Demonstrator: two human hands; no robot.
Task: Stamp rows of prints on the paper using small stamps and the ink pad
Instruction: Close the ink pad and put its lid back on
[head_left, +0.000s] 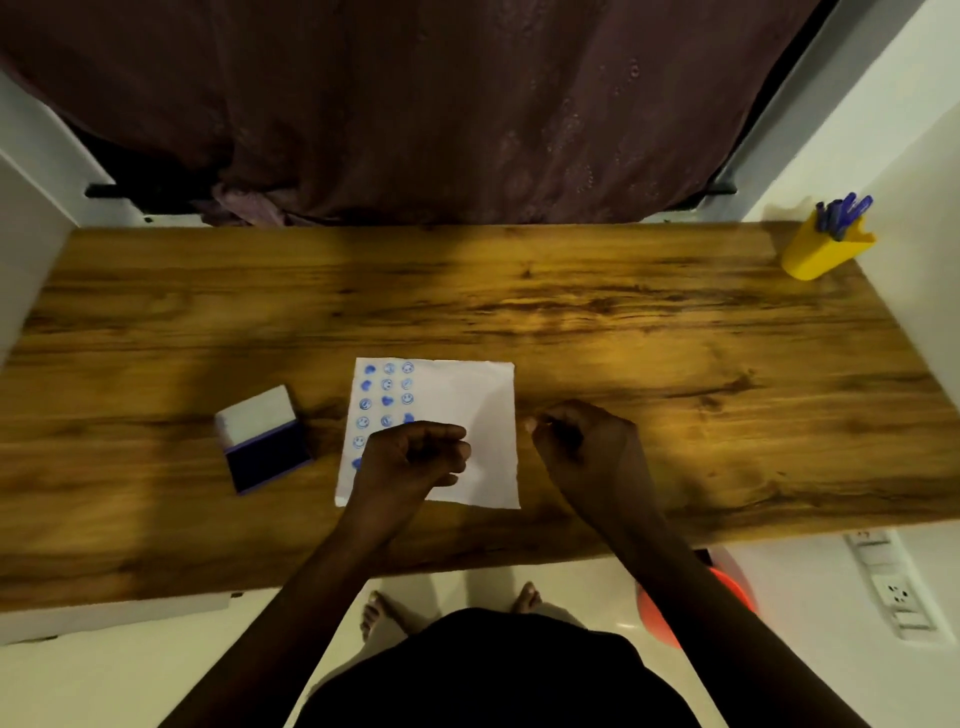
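A wooden desk (571, 312) carries a white paper (467, 415) lying flat near the middle of its near edge, with three columns of blue prints (387, 395) down the paper's left side; the lower prints are covered by the left hand (415, 457), so the rows cannot be counted in full. The left hand rests over the paper's lower left part with its fingers curled inward into a loose fist; whether it holds a stamp cannot be told, since nothing shows between the fingers. The right hand (582, 436) sits on bare wood just beside the paper's right edge, fingers likewise curled and the fingertips drawn together toward the thumb; any small thing pinched there is hidden. No stamp is clearly visible. The ink pad (262, 439) lies open to the left of the paper, apart from it, its dark pad toward the near edge and its pale lid toward the far edge. A yellow cup (823, 252) of blue pens (844, 210) stands at the far right corner. The right half of the paper is unprinted, and the wood is bare behind it up to the far edge. A dark curtain (415, 104) hangs behind the far edge.
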